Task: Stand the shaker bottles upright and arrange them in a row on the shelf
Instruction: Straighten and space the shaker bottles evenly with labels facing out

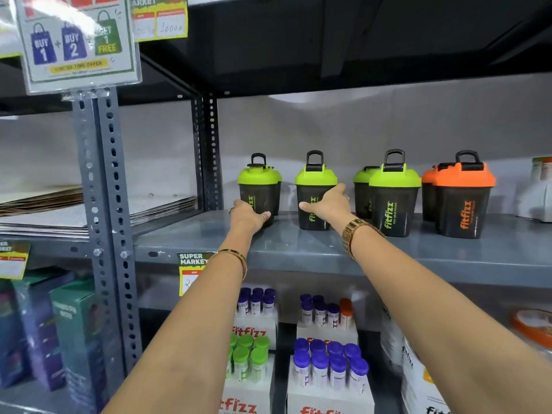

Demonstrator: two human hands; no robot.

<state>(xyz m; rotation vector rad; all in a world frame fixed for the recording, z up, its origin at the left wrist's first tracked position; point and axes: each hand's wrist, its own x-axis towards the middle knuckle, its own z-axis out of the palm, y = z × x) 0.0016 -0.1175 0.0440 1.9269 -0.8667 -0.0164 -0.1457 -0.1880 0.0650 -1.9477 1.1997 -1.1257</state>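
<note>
Several dark shaker bottles stand upright on the grey shelf (298,249). My left hand (248,215) grips the base of the leftmost green-lidded shaker (258,186). My right hand (328,203) wraps the side of the second green-lidded shaker (315,183). A third green-lidded shaker (394,198) stands to the right, with another green lid (363,174) behind it. At the right end an orange-lidded shaker (463,201) stands in front of another orange one (428,177). A further green lid peeks out behind the leftmost shaker.
Perforated steel uprights (110,189) bound the shelf on the left, with stacked flat sheets (89,210) beyond. Boxes of small capped tubes (325,366) fill the shelf below. A white container (537,198) sits at the far right. A sale sign (77,40) hangs above.
</note>
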